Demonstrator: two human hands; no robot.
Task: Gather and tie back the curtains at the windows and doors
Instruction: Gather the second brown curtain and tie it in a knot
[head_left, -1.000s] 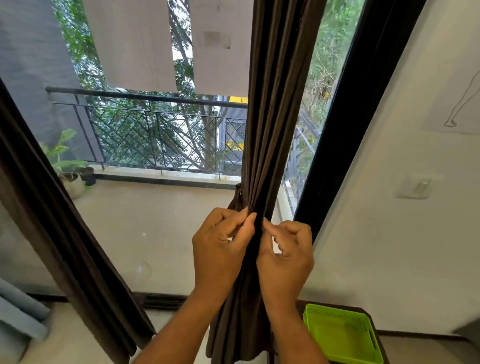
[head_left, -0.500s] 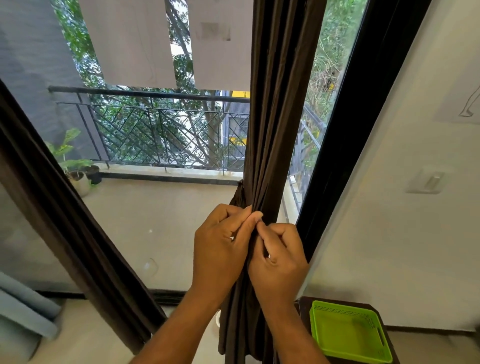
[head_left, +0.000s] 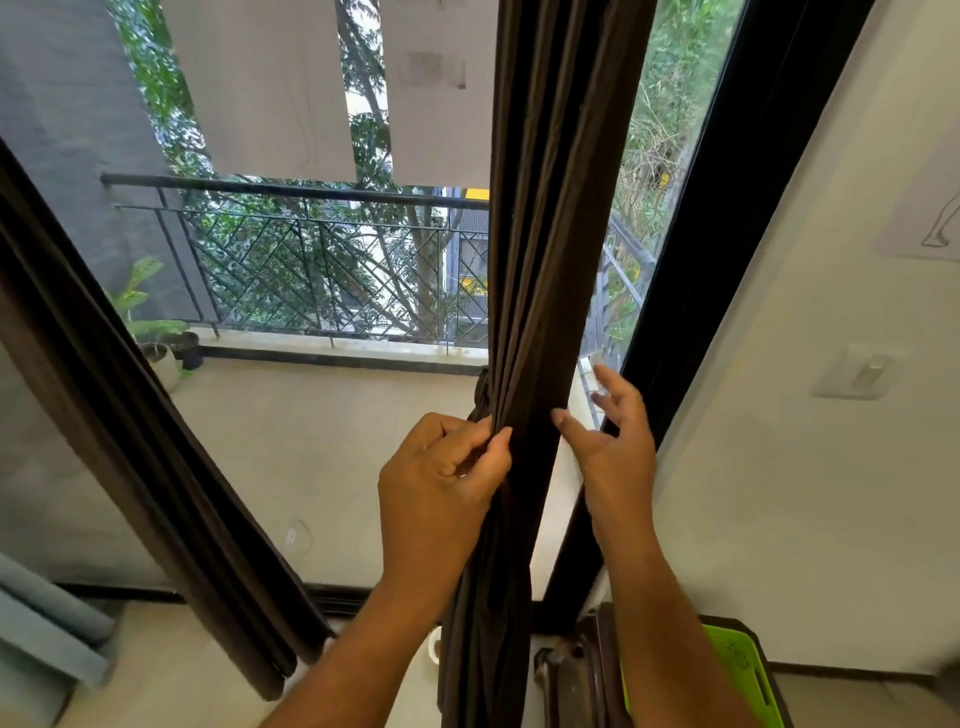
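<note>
**Left hand pinches the gathered curtain; right hand open beside it**

The dark brown curtain (head_left: 540, 260) hangs bunched into a narrow column of folds in front of the glass door, just left of the black door frame (head_left: 727, 260). It runs from the top edge of the view down past the hands to the floor.

The left hand (head_left: 441, 483) is curled against the left side of the bundle, thumb and fingers closed on a pleat at its edge. Just above the knuckles a small dark knot or loop of cloth (head_left: 482, 389) sticks out from the curtain's left side; from here I can't tell whether it is a tie or only a twist of the fabric.

The right hand (head_left: 613, 441) is on the other side, fingers spread and loose, holding nothing. Its thumb tip lies at or very near the right edge of the folds, while the other fingers point up toward the frame, clear of the cloth.

A second dark curtain (head_left: 156, 467) slants across the left of the view, from the left edge down to the floor. Through the glass there is a balcony with a metal railing (head_left: 311, 260) and a potted plant (head_left: 156, 332) in its left corner, trees beyond. At the bottom right, behind the right forearm, a green basket (head_left: 748, 670) sits on a dark stand by the wall. A pale wall switch (head_left: 862, 374) is on the right wall.
</note>
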